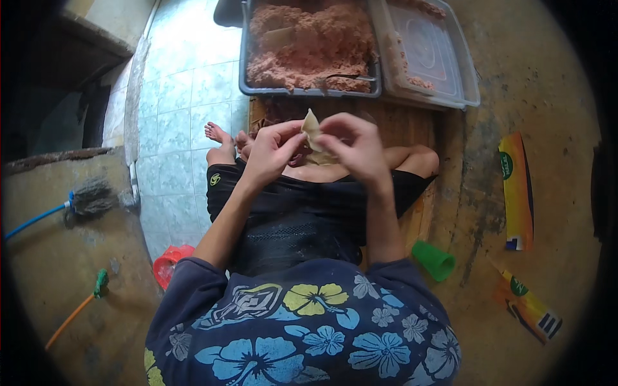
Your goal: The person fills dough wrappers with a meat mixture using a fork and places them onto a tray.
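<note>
Between my hands, above my folded legs, is a pale dough wrapper (310, 126) folded to an upright point. My left hand (274, 150) pinches its left side between thumb and fingers. On the right side, the fingers of my right hand (358, 144) press against the wrapper's edge. More pale dough sheets (322, 158) lie just below the hands, partly hidden by them. In front of me sits a dark-rimmed plastic tub (309, 92) holding a mound of pinkish minced filling (309, 43). A metal utensil (359, 77) rests on the filling near the tub's front edge.
Right of the tub is a clear plastic container (427, 53) with filling scraps. A green plastic cup (434, 260) lies at my right, a red container (169, 265) at my left. Yellow printed wrappers (516, 193) are at the far right, a mop (89, 200) at the far left.
</note>
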`<action>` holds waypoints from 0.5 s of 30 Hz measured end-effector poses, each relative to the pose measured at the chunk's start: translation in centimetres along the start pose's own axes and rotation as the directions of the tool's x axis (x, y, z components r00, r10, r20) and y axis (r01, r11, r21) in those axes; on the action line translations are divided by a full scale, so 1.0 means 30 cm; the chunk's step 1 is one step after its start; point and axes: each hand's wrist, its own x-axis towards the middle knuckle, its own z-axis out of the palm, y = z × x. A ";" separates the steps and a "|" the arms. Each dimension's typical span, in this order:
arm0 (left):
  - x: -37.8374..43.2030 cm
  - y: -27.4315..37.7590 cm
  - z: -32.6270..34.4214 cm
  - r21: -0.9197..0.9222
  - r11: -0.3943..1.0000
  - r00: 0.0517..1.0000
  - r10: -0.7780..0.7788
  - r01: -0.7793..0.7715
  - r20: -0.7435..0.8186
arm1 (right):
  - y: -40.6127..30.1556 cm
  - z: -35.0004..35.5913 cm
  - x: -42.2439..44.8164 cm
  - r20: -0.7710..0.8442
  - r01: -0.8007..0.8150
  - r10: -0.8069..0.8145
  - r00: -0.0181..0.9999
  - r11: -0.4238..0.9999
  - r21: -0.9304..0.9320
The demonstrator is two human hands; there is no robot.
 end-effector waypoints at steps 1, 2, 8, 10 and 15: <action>-0.005 0.009 0.008 0.017 1.000 1.000 0.011 -0.011 -0.004 | -0.020 0.029 0.009 0.096 0.031 -0.025 0.995 0.998 -0.061; -0.008 -0.003 -0.014 0.237 0.971 1.000 0.024 -0.027 0.013 | -0.020 0.049 0.008 0.089 0.033 -0.027 0.996 0.997 -0.065; -0.026 0.059 -0.029 0.548 0.830 0.995 0.084 -0.104 0.062 | 0.047 0.078 0.007 0.100 0.008 -0.006 0.995 1.000 -0.025; -0.029 0.078 -0.042 0.370 0.929 1.000 -0.024 0.016 0.017 | 0.052 0.050 0.012 0.203 -0.121 0.080 0.976 0.973 0.195; -0.030 -0.033 -0.079 -0.028 0.999 0.992 0.017 -0.020 -0.124 | 0.136 0.029 -0.003 0.253 -0.320 0.203 0.946 0.708 0.629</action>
